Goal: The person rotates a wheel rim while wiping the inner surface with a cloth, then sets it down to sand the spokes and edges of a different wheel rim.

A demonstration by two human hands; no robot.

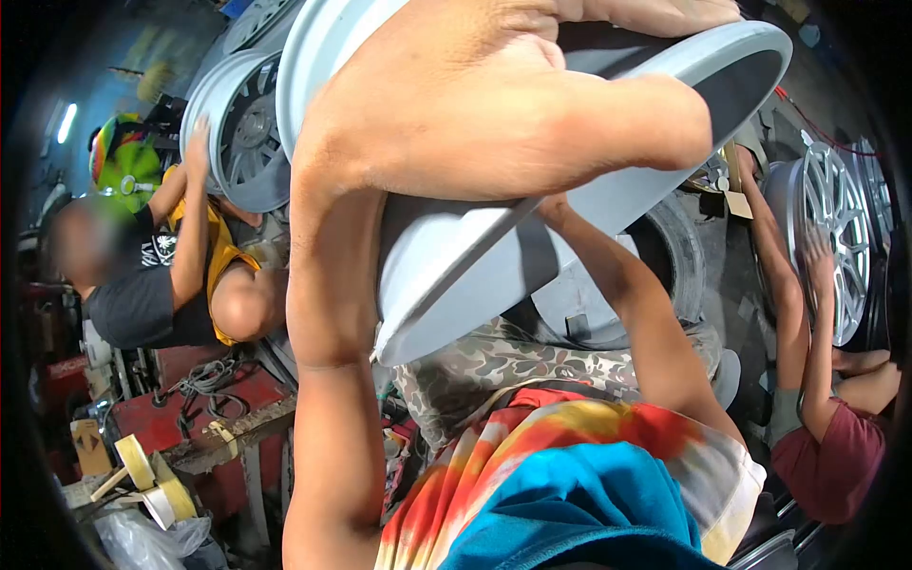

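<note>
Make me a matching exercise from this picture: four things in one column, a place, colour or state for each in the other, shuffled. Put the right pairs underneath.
Things:
1. Nearest wheel rim
2. Tangled cord
3. Camera wearer's trousers
4. Shorts of the co-worker at the left

Places, colours, states:
A. Camouflage-patterned
B. Tilted, in front of the camera wearer
C. Yellow
D. Lying on a red surface

Right pairs: 1-B, 2-D, 3-A, 4-C

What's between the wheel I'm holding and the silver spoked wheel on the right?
Between the held wheel and spoked wheel, the head view shows a tire, a cardboard box and a co-worker's bare leg.
</note>
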